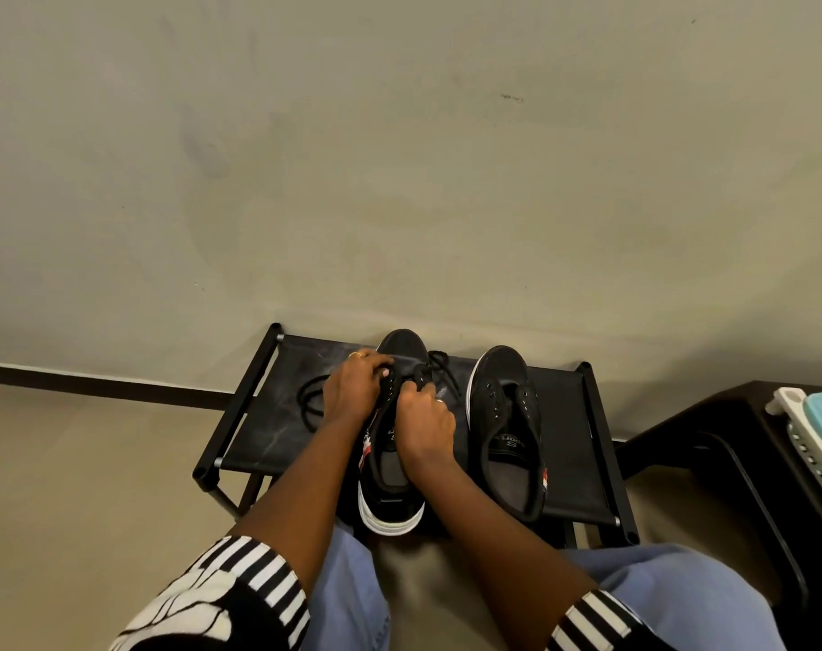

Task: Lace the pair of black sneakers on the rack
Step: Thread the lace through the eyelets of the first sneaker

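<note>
Two black sneakers with white soles stand on a low black rack (259,444), toes toward the wall. Both hands work over the left sneaker (390,491). My left hand (355,387) curls over that sneaker's left eyelet row. My right hand (425,422) pinches a black lace (439,364) at the right eyelet row; loose lace trails toward the toe. The right sneaker (508,429) stands with no lace in its eyelets. A second black lace (313,397) lies coiled on the rack, left of my left hand.
A plain wall rises directly behind the rack. A dark stool or side table (728,444) stands to the right, carrying a white and teal object (818,415). My knees in blue trousers (672,599) are below the rack's front edge.
</note>
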